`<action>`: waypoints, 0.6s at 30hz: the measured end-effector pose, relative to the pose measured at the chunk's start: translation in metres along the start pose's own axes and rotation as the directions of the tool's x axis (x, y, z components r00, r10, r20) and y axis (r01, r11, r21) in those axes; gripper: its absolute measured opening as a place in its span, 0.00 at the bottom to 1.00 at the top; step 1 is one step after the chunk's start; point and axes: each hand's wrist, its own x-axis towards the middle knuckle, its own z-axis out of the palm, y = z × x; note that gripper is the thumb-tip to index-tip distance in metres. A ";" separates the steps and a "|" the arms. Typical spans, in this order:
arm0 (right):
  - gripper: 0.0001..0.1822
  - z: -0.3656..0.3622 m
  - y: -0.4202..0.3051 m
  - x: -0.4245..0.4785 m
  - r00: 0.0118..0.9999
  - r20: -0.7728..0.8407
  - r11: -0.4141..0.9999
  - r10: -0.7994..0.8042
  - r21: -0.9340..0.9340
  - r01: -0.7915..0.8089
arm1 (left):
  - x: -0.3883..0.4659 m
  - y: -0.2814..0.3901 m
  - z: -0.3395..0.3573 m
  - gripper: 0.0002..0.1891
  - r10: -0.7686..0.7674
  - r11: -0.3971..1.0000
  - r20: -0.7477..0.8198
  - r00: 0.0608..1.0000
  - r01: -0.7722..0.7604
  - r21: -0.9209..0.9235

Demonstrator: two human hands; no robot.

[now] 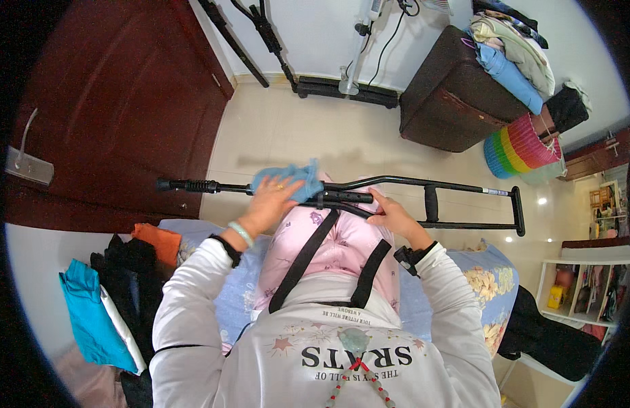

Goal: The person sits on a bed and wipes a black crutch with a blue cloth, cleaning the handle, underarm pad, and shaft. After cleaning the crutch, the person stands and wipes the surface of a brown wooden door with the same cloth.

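A black metal underarm crutch (406, 179) lies crosswise over my thighs, its foot tip to the left and its padded top bar to the right. My left hand (274, 199) presses a blue cloth (289, 181) around the lower shaft, just left of where the frame forks. The cloth hides that stretch of shaft. With my right hand (396, 217) I grip the frame near the fork, thumb and fingers on its tubes. The black handgrip (431, 203) sits farther right, between the two side tubes.
I sit on a flowered blue bed cover (483, 275). A dark wooden door (141, 102) stands at the left. Near the wall are another crutch (266, 33), a wheeled black stand base (315, 87), a brown suitcase (447, 92) with clothes on top, and a rainbow basket (521, 145).
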 end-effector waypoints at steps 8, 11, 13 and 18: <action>0.41 -0.004 -0.018 0.005 1.000 0.009 0.997 -0.001 -0.073 0.001 | -0.045 -0.070 -0.018 0.16 -0.336 0.939 -0.285 0.898 0.295 -0.175; 0.41 -0.004 -0.016 0.007 1.000 -0.003 0.996 -0.004 -0.088 0.004 | -0.014 -0.051 -0.028 0.13 -0.289 0.957 -0.405 0.867 0.260 -0.128; 0.42 0.000 -0.007 0.011 1.000 -0.003 0.995 -0.003 -0.095 0.003 | 0.014 -0.017 -0.034 0.13 -0.197 0.977 -0.459 0.866 0.134 -0.167; 0.35 -0.001 -0.015 0.010 1.000 0.006 0.993 0.026 -0.113 -0.025 | 0.075 0.073 -0.007 0.16 0.128 0.962 -0.089 0.988 -0.145 -0.230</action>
